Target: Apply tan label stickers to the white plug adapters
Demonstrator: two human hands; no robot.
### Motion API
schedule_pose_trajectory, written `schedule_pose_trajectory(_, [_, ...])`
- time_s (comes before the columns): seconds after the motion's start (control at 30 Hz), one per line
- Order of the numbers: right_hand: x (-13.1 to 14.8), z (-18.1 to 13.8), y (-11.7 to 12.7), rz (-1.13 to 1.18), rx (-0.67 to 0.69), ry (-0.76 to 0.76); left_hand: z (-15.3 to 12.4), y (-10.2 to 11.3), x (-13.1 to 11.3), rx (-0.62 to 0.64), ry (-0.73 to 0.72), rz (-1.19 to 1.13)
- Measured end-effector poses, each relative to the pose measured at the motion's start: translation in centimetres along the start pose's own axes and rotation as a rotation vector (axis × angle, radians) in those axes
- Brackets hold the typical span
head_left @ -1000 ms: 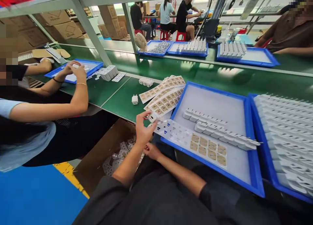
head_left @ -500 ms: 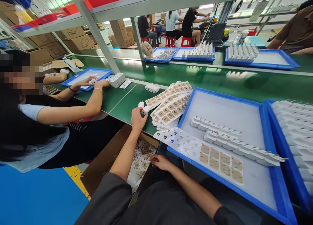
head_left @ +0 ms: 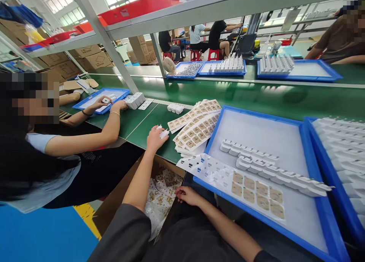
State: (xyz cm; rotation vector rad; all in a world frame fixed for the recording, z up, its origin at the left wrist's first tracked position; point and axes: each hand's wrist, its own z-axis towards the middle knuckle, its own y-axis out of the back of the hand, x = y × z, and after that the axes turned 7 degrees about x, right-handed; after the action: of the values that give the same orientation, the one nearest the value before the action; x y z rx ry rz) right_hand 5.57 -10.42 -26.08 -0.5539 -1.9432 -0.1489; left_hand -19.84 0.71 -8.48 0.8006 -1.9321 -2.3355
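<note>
My left hand is closed round white plug-in chargers at the front edge of the green table, with metal or white prongs poking out past the fingers. How many it holds I cannot tell. My right hand rests on my lap below the table edge, fingers loosely bent and a little apart, holding nothing. Beside my left hand lie fanned sheets of tan labels. A partly used label sheet overlaps the front of the blue tray, where rows of white chargers stand.
A few white chargers sit behind my left hand. Below is a carton of scraps. A co-worker's hands handle a white piece at left. Another filled blue tray stands at right; a shelf post rises behind.
My left hand has moved slightly left and down, and turned palm-down over the chargers. My right hand stays on my lap. The camera view has tilted a little.
</note>
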Motion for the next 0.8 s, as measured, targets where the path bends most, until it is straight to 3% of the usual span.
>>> schedule_pose_trajectory(0.17, [0.3, -0.2, -0.2, 0.029, -0.001, -0.024, 2.2, 1.6, 3.2, -0.044, 0.05, -0.009])
schedule_pose_trajectory(0.3, [0.8, -0.3, -0.2, 0.023, 0.0, -0.037, 5.4, 3.3, 3.8, -0.011, 0.014, -0.03])
schedule_pose_trajectory(0.47, [1.6, -0.5, -0.1, 0.008, 0.006, -0.056, 8.9, 2.8, 0.3, 0.049, -0.09, -0.091])
schedule_pose_trajectory(0.63, [1.8, -0.6, -0.1, -0.019, 0.004, -0.068, 12.1, -0.5, -4.8, 0.317, -0.154, -0.205])
schedule_pose_trajectory(0.8, [1.8, -1.0, 0.0, -0.031, 0.008, -0.063, 13.8, -1.3, -7.0, 0.474, -0.099, -0.248])
